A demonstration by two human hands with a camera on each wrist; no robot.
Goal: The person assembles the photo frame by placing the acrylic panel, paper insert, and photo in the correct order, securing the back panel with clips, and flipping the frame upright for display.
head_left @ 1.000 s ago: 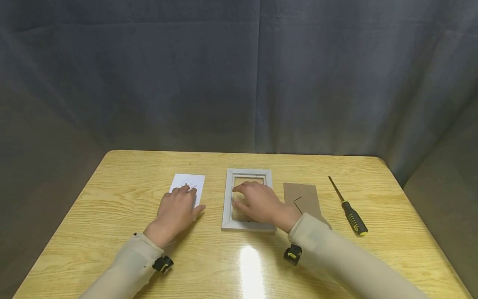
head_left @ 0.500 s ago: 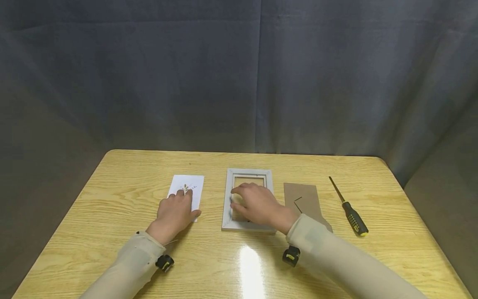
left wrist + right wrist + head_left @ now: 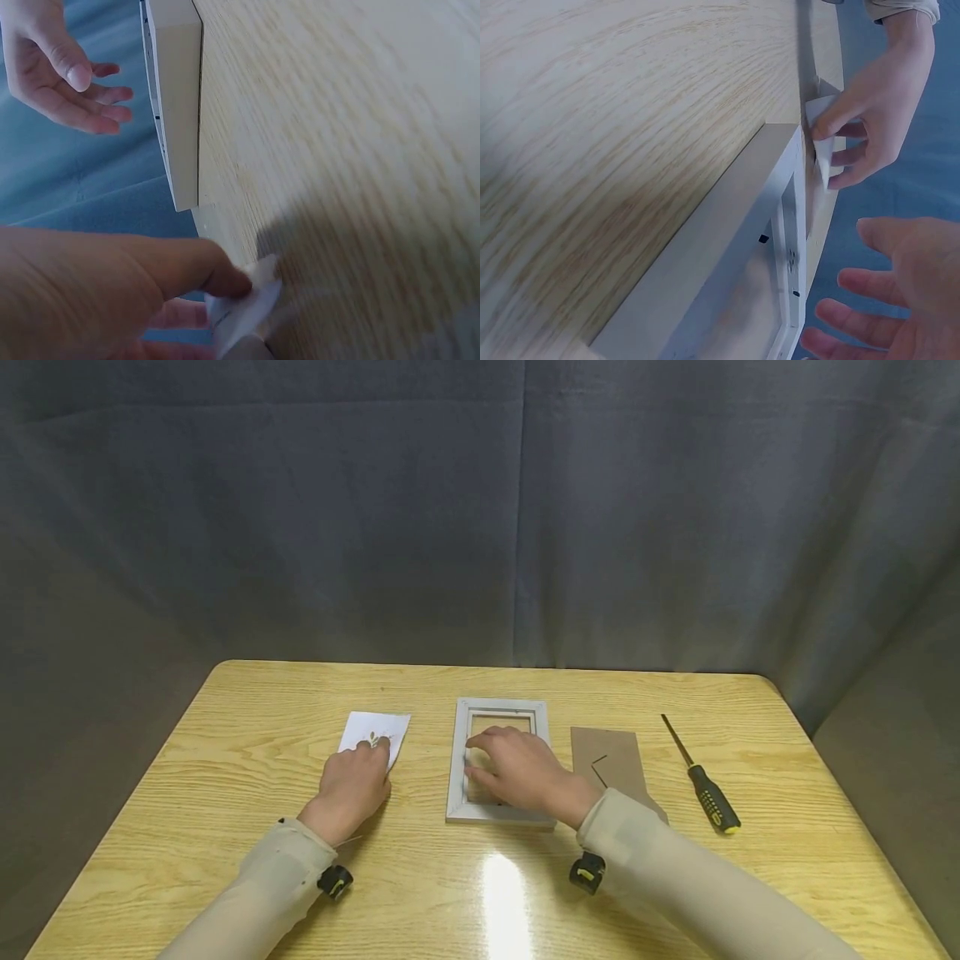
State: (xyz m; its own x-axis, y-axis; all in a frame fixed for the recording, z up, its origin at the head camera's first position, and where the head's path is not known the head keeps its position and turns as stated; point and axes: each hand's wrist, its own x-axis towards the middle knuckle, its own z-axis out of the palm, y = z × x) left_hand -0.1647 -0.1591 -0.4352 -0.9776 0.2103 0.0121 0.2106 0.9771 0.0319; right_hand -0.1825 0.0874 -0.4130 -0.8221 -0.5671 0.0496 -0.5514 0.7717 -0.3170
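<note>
My left hand (image 3: 351, 789) pinches the near edge of a white paper card (image 3: 384, 725) with a printed plant design. In the left wrist view, the card (image 3: 251, 309) bends up between thumb and fingers. The near part of the card is hidden under the hand in the head view. Over the opening of a pale grey picture frame (image 3: 456, 768) hovers my right hand (image 3: 517, 768), its fingers spread and holding nothing. The right wrist view shows a gap between those fingers (image 3: 870, 326) and the frame, which lies flat with small dark tabs inside its rim.
A brown backing board (image 3: 611, 756) with a dark bent line on it lies right of the frame, partly beneath the right forearm. Farther right is a screwdriver (image 3: 708, 797) with a black and yellow handle. A dark curtain (image 3: 480, 527) hangs behind the wooden table (image 3: 262, 752).
My left hand has drawn back slightly along the card, and its thumb and fingers have closed on the near edge, bending the card. The right hand stays almost still over the frame.
</note>
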